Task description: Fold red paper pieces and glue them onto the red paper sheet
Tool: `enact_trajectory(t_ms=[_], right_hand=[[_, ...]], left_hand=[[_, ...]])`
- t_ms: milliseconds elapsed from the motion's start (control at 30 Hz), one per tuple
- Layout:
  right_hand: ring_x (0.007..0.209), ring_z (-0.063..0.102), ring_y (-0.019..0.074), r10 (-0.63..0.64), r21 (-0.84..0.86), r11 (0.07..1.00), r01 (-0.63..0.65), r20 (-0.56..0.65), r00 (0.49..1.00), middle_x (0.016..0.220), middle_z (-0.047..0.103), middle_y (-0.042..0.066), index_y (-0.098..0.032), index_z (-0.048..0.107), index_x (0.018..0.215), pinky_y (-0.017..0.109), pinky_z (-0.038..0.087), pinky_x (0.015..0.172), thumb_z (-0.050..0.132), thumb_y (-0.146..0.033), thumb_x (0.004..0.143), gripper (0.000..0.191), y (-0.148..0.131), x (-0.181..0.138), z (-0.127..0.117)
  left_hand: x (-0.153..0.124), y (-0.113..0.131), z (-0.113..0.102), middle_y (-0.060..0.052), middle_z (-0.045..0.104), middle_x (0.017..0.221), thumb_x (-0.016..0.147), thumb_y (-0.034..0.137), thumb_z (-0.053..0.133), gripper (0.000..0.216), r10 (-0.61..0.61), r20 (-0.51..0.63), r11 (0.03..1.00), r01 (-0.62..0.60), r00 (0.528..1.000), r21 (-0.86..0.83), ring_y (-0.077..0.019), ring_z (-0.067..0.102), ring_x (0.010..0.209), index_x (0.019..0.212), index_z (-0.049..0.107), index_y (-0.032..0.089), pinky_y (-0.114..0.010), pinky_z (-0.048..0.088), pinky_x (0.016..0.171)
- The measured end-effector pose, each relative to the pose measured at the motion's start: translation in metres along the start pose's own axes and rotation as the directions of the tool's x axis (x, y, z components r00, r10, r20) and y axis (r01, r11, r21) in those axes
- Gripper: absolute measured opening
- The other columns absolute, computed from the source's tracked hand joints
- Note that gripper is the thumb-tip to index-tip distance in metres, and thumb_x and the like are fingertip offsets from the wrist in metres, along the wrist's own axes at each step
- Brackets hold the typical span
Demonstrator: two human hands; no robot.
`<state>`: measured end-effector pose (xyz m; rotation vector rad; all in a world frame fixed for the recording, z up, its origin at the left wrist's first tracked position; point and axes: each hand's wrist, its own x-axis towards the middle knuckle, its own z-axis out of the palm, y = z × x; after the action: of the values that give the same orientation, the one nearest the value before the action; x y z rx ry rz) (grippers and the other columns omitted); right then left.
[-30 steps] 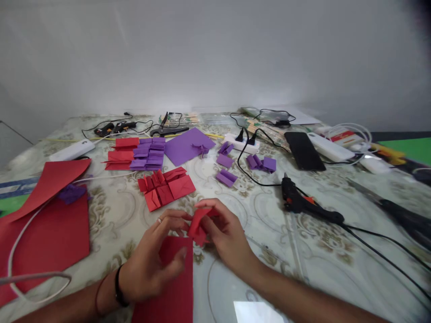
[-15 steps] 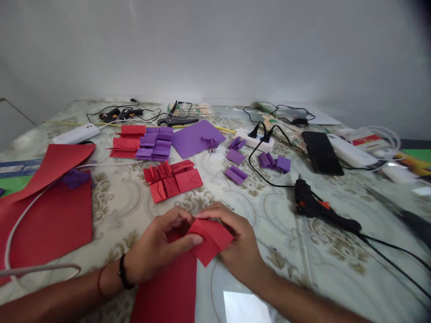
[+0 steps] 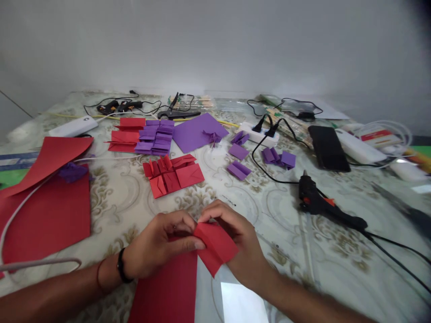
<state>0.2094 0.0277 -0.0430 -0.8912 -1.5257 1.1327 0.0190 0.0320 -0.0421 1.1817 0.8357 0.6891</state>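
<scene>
Between both hands is a small folded piece of red paper (image 3: 217,246), creased across its middle and tilted above the table. My left hand (image 3: 160,246) pinches its left edge, with the thumb lying on top. My right hand (image 3: 240,244) grips it from behind and along the upper edge; some of its fingers are hidden by the paper. Under my left hand lies a long red paper strip (image 3: 166,291). Just beyond the hands rests a group of folded red paper pieces (image 3: 173,175). Behind it are folded purple pieces (image 3: 155,137) beside folded red ones (image 3: 126,134).
To the right lie a black glue gun (image 3: 323,204), scissors (image 3: 404,206) and a black phone (image 3: 328,148). A white power strip (image 3: 259,133) stands behind loose purple pieces (image 3: 239,170). Large red sheets (image 3: 50,220) lie at left under a white cable. Pliers (image 3: 178,112) lie at the back.
The folded red paper has turned a little and shifted slightly right, with both hands still holding it. The camera view has moved slightly, so the table items sit a little higher.
</scene>
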Motion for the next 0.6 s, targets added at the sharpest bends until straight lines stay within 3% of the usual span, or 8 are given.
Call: enact_trajectory(t_ms=[167, 333, 433, 533, 600], right_hand=[[0.077, 0.062, 0.0164, 0.047, 0.039, 0.998, -0.046, -0.014, 0.999, 0.085, 0.068, 0.0, -0.024, 0.073, 0.089, 0.028, 0.047, 0.069, 0.074, -0.012, 0.081, 0.015, 0.003, 0.004, -0.001], [0.075, 0.062, 0.0155, 0.063, 0.072, 0.995, -0.062, -0.019, 0.998, 0.082, 0.068, 0.0, -0.023, 0.073, 0.084, 0.027, 0.047, 0.067, 0.072, -0.012, 0.082, 0.011, 0.005, 0.004, -0.001], [0.072, 0.06, 0.0153, 0.151, 0.097, 0.984, -0.147, -0.03, 0.988, 0.078, 0.066, 0.0, -0.021, 0.072, 0.083, 0.026, 0.046, 0.064, 0.071, -0.017, 0.082, 0.004, 0.005, 0.005, -0.001], [0.07, 0.06, 0.0155, 0.241, 0.109, 0.964, -0.244, 0.038, 0.97, 0.081, 0.067, 0.001, -0.02, 0.072, 0.095, 0.027, 0.047, 0.063, 0.063, -0.024, 0.087, 0.012, 0.003, 0.007, -0.005], [0.082, 0.065, 0.0185, 0.234, 0.139, 0.957, -0.255, 0.15, 0.961, 0.094, 0.07, 0.004, -0.021, 0.07, 0.109, 0.029, 0.051, 0.071, 0.057, -0.024, 0.088, 0.024, 0.0, 0.009, -0.01]], left_hand=[[0.002, 0.002, -0.004, 0.004, 0.065, 0.07, 0.088, 0.03, 0.075, 0.016, 0.006, -0.088, 0.999, -0.001, 0.996, 0.049, -0.0093, 0.055, 0.064, 0.086, 0.065, 0.018, -0.019, 0.041, 0.059], [0.003, 0.005, -0.009, -0.001, 0.07, 0.078, 0.088, 0.035, 0.076, 0.02, 0.03, -0.101, 0.986, -0.013, 0.994, 0.166, -0.0131, 0.06, 0.071, 0.091, 0.07, 0.016, -0.022, 0.045, 0.063], [0.003, 0.005, -0.012, -0.003, 0.072, 0.08, 0.09, 0.036, 0.073, 0.022, 0.037, -0.112, 0.984, -0.017, 0.993, 0.179, -0.015, 0.063, 0.071, 0.099, 0.07, 0.016, -0.024, 0.048, 0.065], [0.004, 0.005, -0.015, -0.002, 0.069, 0.08, 0.092, 0.033, 0.069, 0.019, 0.099, -0.194, 0.982, -0.063, 0.976, 0.18, -0.0127, 0.062, 0.067, 0.101, 0.066, 0.017, -0.022, 0.048, 0.061], [0.005, 0.006, -0.016, -0.001, 0.068, 0.082, 0.093, 0.03, 0.067, 0.015, 0.154, -0.255, 0.973, -0.103, 0.955, 0.205, -0.0114, 0.061, 0.066, 0.102, 0.065, 0.018, -0.02, 0.048, 0.059]])
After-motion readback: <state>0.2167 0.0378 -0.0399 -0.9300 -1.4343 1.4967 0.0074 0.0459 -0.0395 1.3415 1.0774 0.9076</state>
